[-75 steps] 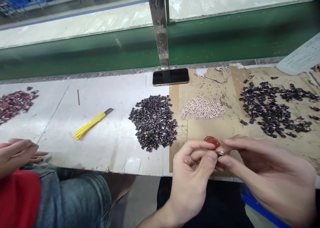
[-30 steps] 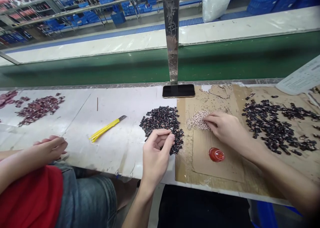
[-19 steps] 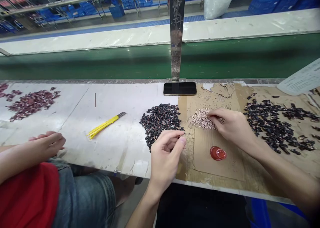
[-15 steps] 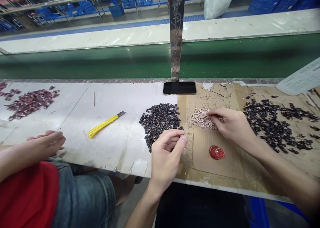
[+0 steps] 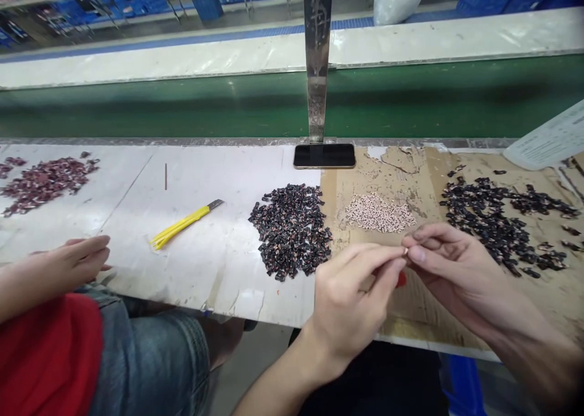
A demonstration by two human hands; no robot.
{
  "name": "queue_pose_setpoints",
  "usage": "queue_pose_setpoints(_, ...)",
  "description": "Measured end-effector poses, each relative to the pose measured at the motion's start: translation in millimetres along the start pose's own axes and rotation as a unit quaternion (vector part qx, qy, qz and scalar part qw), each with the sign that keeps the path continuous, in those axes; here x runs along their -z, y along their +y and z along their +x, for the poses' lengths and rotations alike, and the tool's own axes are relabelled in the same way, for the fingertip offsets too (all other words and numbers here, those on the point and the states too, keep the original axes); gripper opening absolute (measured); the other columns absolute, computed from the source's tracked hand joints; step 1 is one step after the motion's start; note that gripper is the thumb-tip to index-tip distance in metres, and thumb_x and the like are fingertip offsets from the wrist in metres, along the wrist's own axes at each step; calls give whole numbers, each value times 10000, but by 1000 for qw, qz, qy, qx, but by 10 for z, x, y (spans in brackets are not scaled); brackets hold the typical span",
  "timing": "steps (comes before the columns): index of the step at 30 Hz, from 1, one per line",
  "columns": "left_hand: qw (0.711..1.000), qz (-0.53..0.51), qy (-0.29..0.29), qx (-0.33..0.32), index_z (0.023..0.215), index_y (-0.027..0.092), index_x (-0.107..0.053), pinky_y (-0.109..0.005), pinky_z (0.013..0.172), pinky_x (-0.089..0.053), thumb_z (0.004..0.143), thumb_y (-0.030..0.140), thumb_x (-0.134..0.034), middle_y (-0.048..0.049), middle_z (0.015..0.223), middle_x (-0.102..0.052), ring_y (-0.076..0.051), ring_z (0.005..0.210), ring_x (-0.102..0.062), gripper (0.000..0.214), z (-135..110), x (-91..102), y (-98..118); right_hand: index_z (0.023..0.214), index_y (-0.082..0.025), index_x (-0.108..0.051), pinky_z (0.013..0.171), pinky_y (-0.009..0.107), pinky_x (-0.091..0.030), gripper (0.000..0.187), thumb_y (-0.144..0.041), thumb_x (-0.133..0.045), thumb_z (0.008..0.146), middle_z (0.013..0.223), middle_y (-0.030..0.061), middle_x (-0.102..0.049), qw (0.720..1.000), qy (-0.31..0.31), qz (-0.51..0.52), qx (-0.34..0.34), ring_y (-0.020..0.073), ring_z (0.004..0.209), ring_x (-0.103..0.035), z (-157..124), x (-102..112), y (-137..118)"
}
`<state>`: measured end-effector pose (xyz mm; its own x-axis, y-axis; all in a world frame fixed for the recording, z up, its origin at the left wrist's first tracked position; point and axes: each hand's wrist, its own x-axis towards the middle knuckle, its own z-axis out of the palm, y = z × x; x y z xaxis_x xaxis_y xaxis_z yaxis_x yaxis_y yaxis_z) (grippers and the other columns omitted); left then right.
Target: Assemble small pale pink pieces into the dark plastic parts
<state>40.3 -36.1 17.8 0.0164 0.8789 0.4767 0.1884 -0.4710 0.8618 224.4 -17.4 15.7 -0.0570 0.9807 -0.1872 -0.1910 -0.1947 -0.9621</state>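
My left hand [image 5: 353,294] and my right hand [image 5: 456,273] meet fingertip to fingertip over the cardboard, both closed in a pinch. A tiny pinkish piece [image 5: 406,252] shows at the right fingertips, where the two hands touch. Whatever the left fingers hold is too small or hidden to make out. Just beyond the hands lies a pile of small pinkish pieces [image 5: 378,213]. To their left is a heap of small black parts [image 5: 292,227], and right of them a second black heap [image 5: 488,221]. A red round dish [image 5: 401,278] is mostly covered by my left hand.
A phone [image 5: 324,156] lies at the foot of a metal post [image 5: 317,69]. Further left are a yellow-handled blade tool [image 5: 182,224], a thin brown stick [image 5: 166,177] and a dark red heap [image 5: 45,182]. Another person's hand [image 5: 68,264] rests at the table's left edge.
My right hand has come back from the pinkish pile toward me. My left hand has moved right from beside the black heap to meet it, covering most of the red dish.
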Motion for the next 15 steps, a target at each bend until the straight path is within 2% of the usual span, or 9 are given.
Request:
queue_pose_setpoints(3, 998, 43, -3, -52, 1030, 152, -772, -270, 826, -681, 959, 65, -718, -82, 962, -835, -159, 863, -792, 125, -12, 1, -15, 886, -296, -839, 647, 207, -687, 202, -249, -952, 725, 830, 22, -837, 1000, 2, -10, 28, 190, 709, -817, -73, -42, 1)
queue_pose_setpoints(8, 984, 140, -17, -112, 1030, 129, -752, -294, 774, -671, 960, 60, -673, -102, 924, -809, -182, 812, -768, 126, -61, 13, -58, 877, -318, -848, 672, 211, -704, 233, -222, -959, 697, 865, -3, -849, 977, 70, -142, 140, 207, 691, -825, -195, -166, -47)
queue_pose_setpoints(11, 983, 153, -10, -99, 976, 134, -746, -294, 750, -663, 955, 71, -660, -92, 883, -797, -175, 764, -751, 109, -75, -6, -57, 894, -333, -843, 657, 212, -705, 149, -266, -906, 777, 870, -11, -850, 959, 96, -191, 188, 198, 685, -824, -272, -241, -54)
queue_pose_setpoints(15, 995, 98, -3, -36, 903, 150, -732, -259, 739, -651, 943, 61, -658, -68, 858, -788, -141, 744, -730, 123, -71, -25, -21, 960, -332, -835, 713, 256, -723, 142, -266, -864, 837, 951, 3, -855, 952, 79, -216, 201, 210, 770, -836, -321, -248, -17)
